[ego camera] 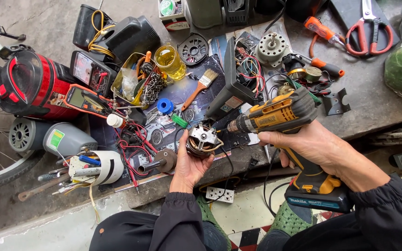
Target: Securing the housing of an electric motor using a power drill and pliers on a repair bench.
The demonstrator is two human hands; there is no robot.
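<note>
Just above the front edge of the cluttered worktop [378,107], the small electric motor [202,141] sat cradled in the left hand [189,165], lifted a little off the surface and turned so its metal end bracket faced the tool. It looked half stripped already: no housing around it, copper windings showing at the sides, a pale cross-shaped bracket over the end, and a thin dark lead trailing down from it. The left grip was wrapped up around the motor's underside, fingers curled and pinching it steady. From the right came the yellow-and-black cordless drill [280,116], its chuck and bit pointed straight at the bracket, the tip right at it, though whether the bit actually sat in a screw head was too small to tell. The right hand [315,148] had its grip pressed tight around the drill's handle above the dark battery pack. By my reading, the casing work was done and the bracket fastenings were what remained, with the motor not yet opened up. Around them lay the trade's clutter: a blue tape roll [165,106], a small paintbrush [201,83], a jar of yellow liquid [169,60], an orange multimeter [82,98] with red leads tangled below it, another round motor [271,48] farther back, and red-handled scissors [368,28] off at the far corner.
</note>
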